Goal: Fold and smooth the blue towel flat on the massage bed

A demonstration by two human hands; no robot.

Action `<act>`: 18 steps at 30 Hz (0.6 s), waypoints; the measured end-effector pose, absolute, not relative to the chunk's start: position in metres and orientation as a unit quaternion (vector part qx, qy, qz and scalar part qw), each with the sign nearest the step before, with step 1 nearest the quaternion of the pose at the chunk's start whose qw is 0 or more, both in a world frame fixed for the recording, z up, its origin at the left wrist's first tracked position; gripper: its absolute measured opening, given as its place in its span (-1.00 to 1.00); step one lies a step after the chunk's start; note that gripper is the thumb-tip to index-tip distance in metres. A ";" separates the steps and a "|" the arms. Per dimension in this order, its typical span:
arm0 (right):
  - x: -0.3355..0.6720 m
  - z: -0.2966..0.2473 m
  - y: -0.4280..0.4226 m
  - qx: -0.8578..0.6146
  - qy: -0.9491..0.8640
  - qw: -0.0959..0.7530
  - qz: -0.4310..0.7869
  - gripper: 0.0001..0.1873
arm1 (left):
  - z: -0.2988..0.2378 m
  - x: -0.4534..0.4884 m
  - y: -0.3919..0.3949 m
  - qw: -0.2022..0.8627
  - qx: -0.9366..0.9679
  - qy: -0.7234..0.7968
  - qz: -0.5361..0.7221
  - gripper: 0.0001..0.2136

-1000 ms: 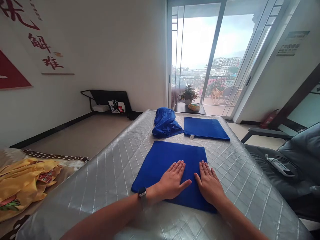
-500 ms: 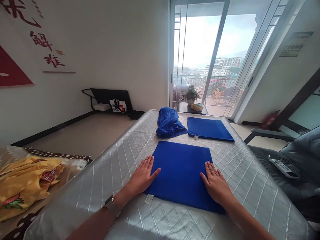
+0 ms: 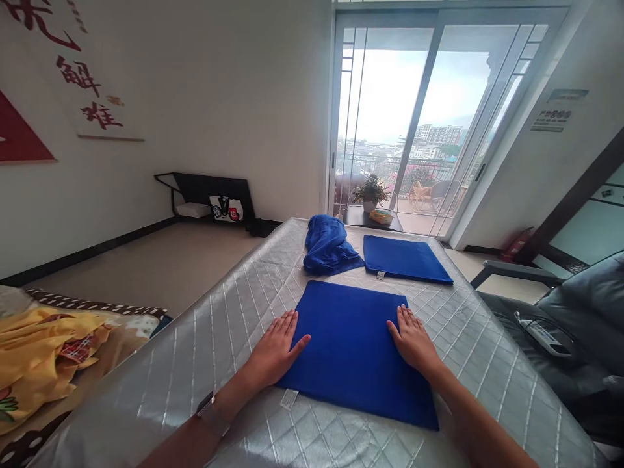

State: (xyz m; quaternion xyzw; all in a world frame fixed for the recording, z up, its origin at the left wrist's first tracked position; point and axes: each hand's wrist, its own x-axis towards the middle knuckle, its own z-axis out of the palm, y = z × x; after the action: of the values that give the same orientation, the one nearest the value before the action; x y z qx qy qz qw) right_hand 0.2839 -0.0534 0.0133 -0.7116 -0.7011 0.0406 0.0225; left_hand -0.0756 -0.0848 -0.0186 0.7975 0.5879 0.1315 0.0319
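A flat blue cloth square (image 3: pixel 353 351), perhaps a cushion cover, lies in front of me with a white tag (image 3: pixel 289 399) at its near left corner. My left hand (image 3: pixel 277 348) rests flat along its left edge, fingers stretched out and thumb on the cloth. At the right edge, my right hand (image 3: pixel 413 337) lies palm down, its fingers pointing away from me. Beyond are a second flat blue square (image 3: pixel 407 258) and a crumpled blue cloth (image 3: pixel 329 246). Neither hand grips anything.
The silver quilted surface (image 3: pixel 205 351) carries all the blue pieces. On the left lies yellow fabric (image 3: pixel 43 357). A dark armchair (image 3: pixel 595 305) with a power strip (image 3: pixel 543 335) stands at the right. A potted plant (image 3: pixel 371 193) is by the glass doors.
My right hand has slid a little up along the cloth's right edge. The left hand stays at the left edge. The view has shifted slightly.
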 end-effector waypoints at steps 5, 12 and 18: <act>0.286 -0.001 -0.055 -0.705 -0.708 0.042 0.030 -0.27 | -0.008 -0.075 -0.083 0.033 0.789 0.600 0.127 -0.27; 0.284 0.004 -0.056 -0.705 -0.706 0.051 0.027 -0.28 | 0.025 -0.033 -0.087 0.021 0.849 0.510 0.138 -0.31; 0.286 -0.003 -0.055 -0.703 -0.709 0.051 0.003 -0.29 | 0.036 0.075 -0.069 0.035 0.917 0.369 0.151 -0.33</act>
State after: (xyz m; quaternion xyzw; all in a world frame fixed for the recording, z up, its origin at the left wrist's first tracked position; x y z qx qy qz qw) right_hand 0.2860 -0.0548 -0.0026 -0.7035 -0.7089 0.0026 0.0512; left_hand 0.0746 -0.0692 0.0357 0.9165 0.3685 0.1513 0.0351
